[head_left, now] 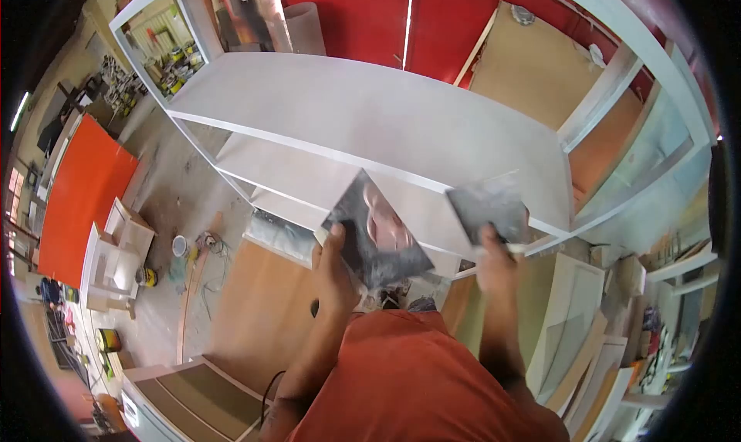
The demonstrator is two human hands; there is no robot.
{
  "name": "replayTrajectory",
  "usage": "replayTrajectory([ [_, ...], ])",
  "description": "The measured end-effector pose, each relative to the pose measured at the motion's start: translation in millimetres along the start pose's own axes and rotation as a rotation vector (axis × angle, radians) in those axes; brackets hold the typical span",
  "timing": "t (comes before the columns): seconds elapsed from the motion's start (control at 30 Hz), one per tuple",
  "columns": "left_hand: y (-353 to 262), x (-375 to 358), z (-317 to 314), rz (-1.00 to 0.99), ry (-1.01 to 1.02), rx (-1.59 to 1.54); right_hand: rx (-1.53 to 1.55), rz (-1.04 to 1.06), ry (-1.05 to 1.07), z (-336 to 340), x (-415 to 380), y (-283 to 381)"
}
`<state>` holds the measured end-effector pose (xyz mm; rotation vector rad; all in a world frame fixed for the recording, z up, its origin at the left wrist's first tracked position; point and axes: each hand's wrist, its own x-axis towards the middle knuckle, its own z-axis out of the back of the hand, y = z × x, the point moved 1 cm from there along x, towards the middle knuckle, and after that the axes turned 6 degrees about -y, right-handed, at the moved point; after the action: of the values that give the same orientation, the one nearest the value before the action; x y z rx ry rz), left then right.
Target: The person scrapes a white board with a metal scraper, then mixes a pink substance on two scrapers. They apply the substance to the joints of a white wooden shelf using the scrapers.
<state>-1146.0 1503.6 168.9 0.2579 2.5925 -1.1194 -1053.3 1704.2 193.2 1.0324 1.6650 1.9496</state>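
Left hand [333, 266] grips a broad filler-loaded scraper [378, 230], blade running from 11 to 5 o'clock. Right hand [492, 258] clasps a smaller putty knife [488, 213] at its 12 o'clock, nearer the white shelf edge [401, 178].

Single view, head-mounted. Looks forward and steeply down over the wearer's orange-clad chest [409, 380], wide fisheye with dark rounded corners. Near field: both raised forearms, close to the lens. Middle field: white shelf unit [370, 118], seen from above at arm's reach. Far field: workshop floor [174, 203] at left, red wall [347, 14] at top.
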Motion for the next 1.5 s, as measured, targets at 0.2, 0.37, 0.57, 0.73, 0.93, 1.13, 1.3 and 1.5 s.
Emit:
replayTrajectory([
  [0.2, -6, -7, -30, -0.266, 0.009, 0.283, 0.446, -0.415, -0.036, -26, -56, -18],
  [0.37, -28, -16, -21, -0.405, 0.370, 0.902, 0.457, -0.461, -0.098, -40, -14, -1],
  [0.57, -2, 11, 46, -0.190, 0.290, 0.532, 0.649, -0.264, -0.153, -31, 35, 28],
  [0.73, 6, -2, -14, 0.420, 0.186, -0.136, 0.211, 0.769, 0.754, -22, 13, 44],
  [0.93, 11, 1, -5, 0.329, 0.216, -0.058, -0.413, 0.712, 0.605, -4, 70, 38],
  [1.13, 0, 7, -9, 0.111, 0.246, 0.226, -0.847, 1.288, 0.982, -5, 78, 94],
  [1.3, 2, -2, -12, 0.033, 0.276, 0.244, -0.902, 1.383, 1.057, -18, 84, 83],
  [1.5, -6, -16, -16, -0.068, 0.284, 0.406, -0.820, 1.395, 1.034, -20, 90, 91],
])
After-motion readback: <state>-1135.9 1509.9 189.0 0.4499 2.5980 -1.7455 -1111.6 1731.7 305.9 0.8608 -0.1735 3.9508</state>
